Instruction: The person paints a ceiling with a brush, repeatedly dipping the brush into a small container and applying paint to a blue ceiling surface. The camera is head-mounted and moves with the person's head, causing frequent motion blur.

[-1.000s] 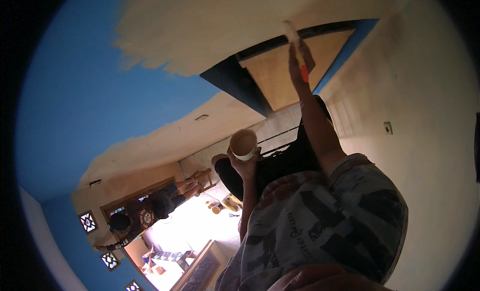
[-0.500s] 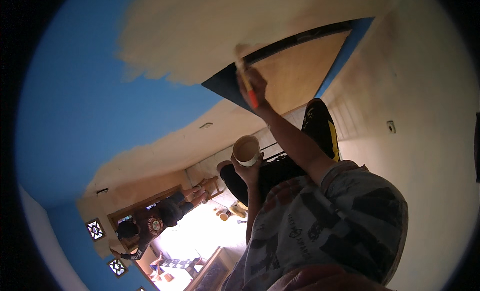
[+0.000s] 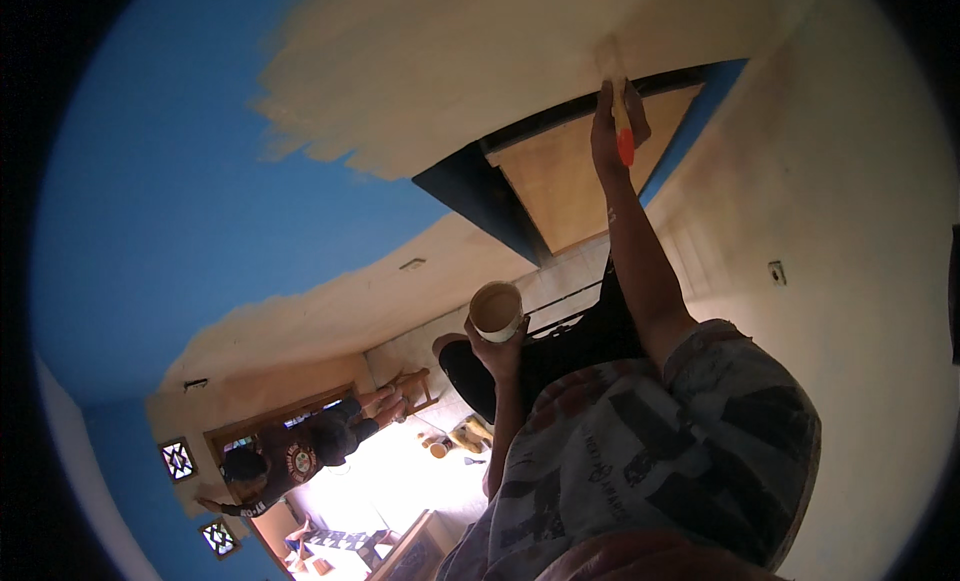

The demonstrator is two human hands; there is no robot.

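My right hand (image 3: 606,136) is closed round the handle of a paintbrush (image 3: 625,146) with an orange-red end. Its bristles are smeared by motion and lie against the beige wall (image 3: 430,71), just above the dark top frame of a door (image 3: 570,166). Lower down, my left hand (image 3: 497,359) grips a white tub (image 3: 499,334) from below and the side. Beige paint (image 3: 495,306) shows inside the tub. To the left, the beige ends in a ragged edge against blue wall (image 3: 190,191).
Another person (image 3: 305,456) in dark clothes reaches toward the wall beside a bright doorway. A wooden stool (image 3: 418,389) stands near that person's feet. A small bucket (image 3: 440,448) sits on the floor. A wall socket (image 3: 777,273) is at right.
My right hand has moved right with the paintbrush, along the top of the door frame. My left hand keeps the tub in nearly the same place. My view has shifted slightly.
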